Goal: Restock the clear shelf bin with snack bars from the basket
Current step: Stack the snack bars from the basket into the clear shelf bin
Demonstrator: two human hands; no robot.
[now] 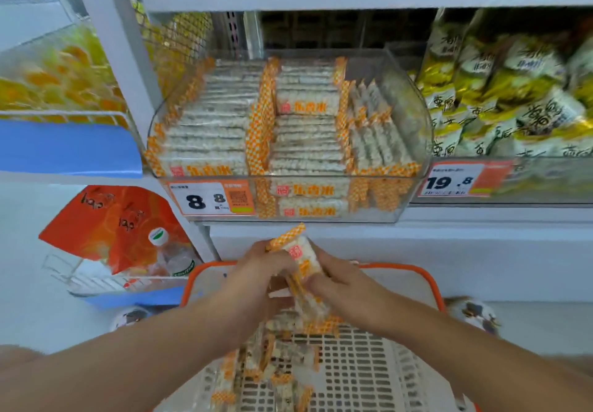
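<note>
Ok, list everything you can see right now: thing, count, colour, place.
clear shelf bin: one, transparent, middle shelf
snack bars in bin: many, white with orange ends, in rows
held snack bars: small bunch, white and orange, above the basket
basket: one, orange rim, white mesh, below the shelf
loose bars in basket: several, left side
price tags: two, orange and white, shelf edge
yellow-green packets: many, bin to the right
water bottle: one, clear, lower left
left hand: grips the bunch
right hand: grips the bunch

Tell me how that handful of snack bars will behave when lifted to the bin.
The snack bars look light, puffed rice in thin wrappers. Held loosely between left hand and right hand, the glossy packs may slide apart. Probably crushable if squeezed.
</note>
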